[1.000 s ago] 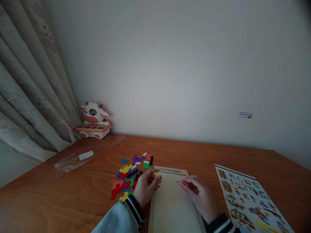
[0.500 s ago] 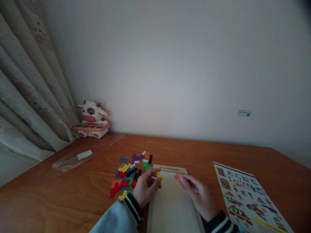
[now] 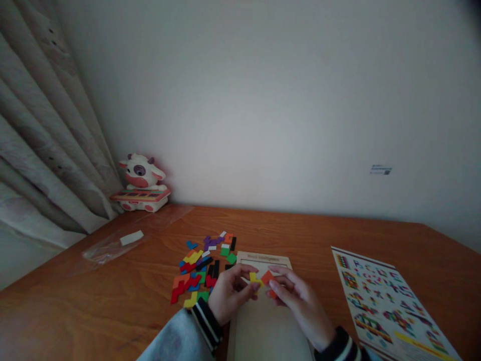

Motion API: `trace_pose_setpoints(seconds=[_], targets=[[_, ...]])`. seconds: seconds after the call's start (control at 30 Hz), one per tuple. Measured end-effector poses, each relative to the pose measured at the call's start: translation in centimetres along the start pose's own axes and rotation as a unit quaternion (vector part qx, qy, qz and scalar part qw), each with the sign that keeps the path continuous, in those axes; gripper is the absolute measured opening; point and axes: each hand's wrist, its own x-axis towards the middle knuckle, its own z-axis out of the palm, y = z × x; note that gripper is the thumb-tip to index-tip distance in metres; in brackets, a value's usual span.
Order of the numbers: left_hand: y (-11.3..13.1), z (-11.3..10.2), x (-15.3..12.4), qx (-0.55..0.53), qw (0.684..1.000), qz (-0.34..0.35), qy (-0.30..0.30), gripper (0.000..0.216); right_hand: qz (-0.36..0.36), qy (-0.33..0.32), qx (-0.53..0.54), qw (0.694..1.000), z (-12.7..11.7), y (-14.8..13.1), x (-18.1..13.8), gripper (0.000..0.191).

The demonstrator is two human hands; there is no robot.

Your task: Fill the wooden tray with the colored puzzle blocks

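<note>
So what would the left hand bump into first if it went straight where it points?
Probably the orange piece in the right hand, just past the yellow piece that the left hand holds. I can't tell whether the two pieces touch.

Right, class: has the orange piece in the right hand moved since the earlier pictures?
Yes: judged against the pale board beneath, the orange piece in the right hand has moved left, toward the yellow piece in the left hand.

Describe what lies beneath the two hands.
Beneath the left hand and right hand is a pale board; the patches they cover, and anything lying there, cannot be seen.
</note>
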Motion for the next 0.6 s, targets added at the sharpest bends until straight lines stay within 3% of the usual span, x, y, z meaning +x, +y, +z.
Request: trace_pose_setpoints(seconds=[0.13, 0.23, 0.43, 0.6], targets=[[0.6, -0.1, -0.1, 0.028, 0.999, 0.034, 0.017, 0.035, -0.024, 0.015, -0.019, 0.999, -0.2, 0.6, 0.0, 0.042], [0.8, 0.0, -0.1, -0.016, 1.000, 0.010, 0.021, 0.038, -0.068, 0.004, -0.085, 0.994, -0.2, 0.7, -0.1, 0.037], [0.9, 0.2, -0.2, -0.057, 0.998, 0.001, 0.012, 0.040, -0.161, -0.048, -0.239, 0.956, 0.7, -0.2, -0.4, 0.021], [0.9, 0.4, -0.4, -0.075, 0.997, 0.006, 0.002, 0.036, -0.191, -0.049, -0.281, 0.939, 0.6, -0.7, -0.5, 0.021]])
